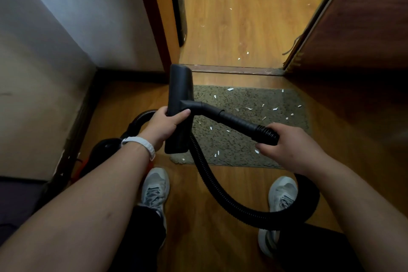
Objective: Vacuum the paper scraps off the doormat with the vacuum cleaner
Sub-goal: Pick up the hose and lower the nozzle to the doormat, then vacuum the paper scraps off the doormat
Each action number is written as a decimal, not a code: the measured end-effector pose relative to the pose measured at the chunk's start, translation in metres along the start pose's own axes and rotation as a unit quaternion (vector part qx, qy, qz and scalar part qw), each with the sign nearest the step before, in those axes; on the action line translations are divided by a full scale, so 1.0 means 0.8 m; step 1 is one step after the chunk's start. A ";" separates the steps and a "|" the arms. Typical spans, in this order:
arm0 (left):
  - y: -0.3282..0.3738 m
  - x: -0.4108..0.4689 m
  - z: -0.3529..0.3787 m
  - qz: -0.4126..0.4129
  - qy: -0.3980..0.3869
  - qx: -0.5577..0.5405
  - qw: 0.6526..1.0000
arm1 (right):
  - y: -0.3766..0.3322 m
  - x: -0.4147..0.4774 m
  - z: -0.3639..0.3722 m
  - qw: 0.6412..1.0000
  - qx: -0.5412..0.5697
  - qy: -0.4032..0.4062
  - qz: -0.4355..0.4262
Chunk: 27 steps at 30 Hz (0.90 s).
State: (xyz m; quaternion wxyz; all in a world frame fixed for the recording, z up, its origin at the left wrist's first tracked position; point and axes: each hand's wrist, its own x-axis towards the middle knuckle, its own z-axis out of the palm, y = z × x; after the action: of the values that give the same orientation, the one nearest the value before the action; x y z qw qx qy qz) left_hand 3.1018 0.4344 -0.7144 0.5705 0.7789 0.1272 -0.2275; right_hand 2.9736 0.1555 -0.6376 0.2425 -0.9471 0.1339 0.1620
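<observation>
At far left, a pale wall point(44, 55) meets a dark skirting along the wooden floor point(198, 216). The vacuum cleaner body point(108, 148), black and rounded with an orange part below it, sits on the floor against this skirting, mostly hidden by the left forearm. A white ribbed wristband point(141, 142) circles the left wrist.

The left hand point(164, 125) holds the floor nozzle point(180, 108), a flat, elongated black plastic head raised off the floor with its long axis pointing toward the doorway; the fingers are clamped around its edge, thumb on top. A smooth rigid tube joins the nozzle at its middle and runs rightward to a ribbed cuff.

The right hand point(291, 146) grips the corrugated black hose point(212, 185) at that cuff, fingers closed around it. The hose loops down across the floor between two grey sneakers.

The doormat point(254, 139), rectangular with coarse olive pile, lies under the nozzle and hands. White paper scraps point(249, 108), small and irregular, are scattered over its surface; more lie on the floor beyond the metal threshold strip point(236, 70). A dark wooden door point(357, 20) stands at right.
</observation>
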 end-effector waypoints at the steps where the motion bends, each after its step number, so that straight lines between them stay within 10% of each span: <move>1: -0.004 0.003 -0.003 -0.017 -0.010 -0.007 1.000 | -0.003 0.002 0.001 1.000 -0.006 0.001 0.001; 20: -0.194 -0.087 -0.308 -0.152 0.182 0.092 0.967 | -0.188 0.058 0.105 0.996 0.009 -0.045 -0.077; 27: -0.285 -0.074 -0.330 -0.159 0.072 0.226 0.959 | -0.232 0.068 0.168 0.994 0.004 -0.057 -0.089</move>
State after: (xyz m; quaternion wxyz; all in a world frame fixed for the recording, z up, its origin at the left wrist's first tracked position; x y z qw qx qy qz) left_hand 3.0019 0.7602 -0.8094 0.3258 0.8714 0.2353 -0.2811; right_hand 3.0527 0.3708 -0.6919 0.2672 -0.9435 0.0359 0.1927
